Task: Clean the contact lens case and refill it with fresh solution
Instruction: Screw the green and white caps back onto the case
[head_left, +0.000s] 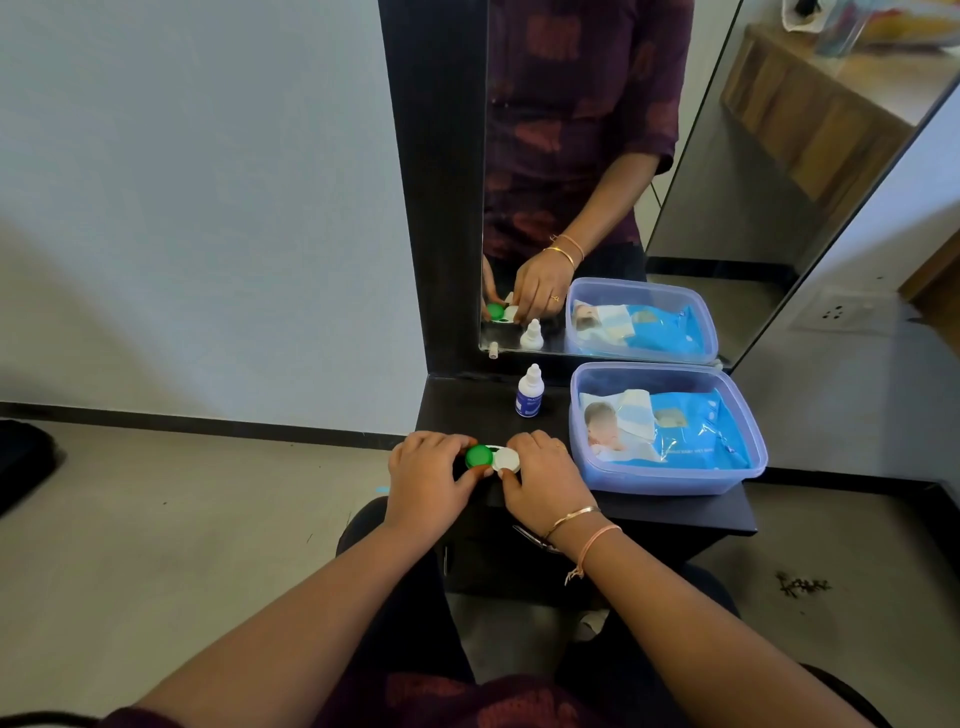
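Observation:
A contact lens case (492, 458) lies on the dark shelf (675, 512), with a green cap on its left well and a white cap on its right well. My left hand (428, 480) grips the green-capped side, thumb under and fingers over it. My right hand (545, 480) holds the white-capped side in the same way. Behind the case stands a small white solution bottle (530, 391) with a blue label, cap on, upright and apart from both hands.
A clear plastic box (748, 470) holding a blue pack of wet wipes (675, 428) sits on the shelf right of the case. A mirror (727, 182) in a dark frame rises behind the shelf. The shelf's front edge is near my wrists; floor lies left.

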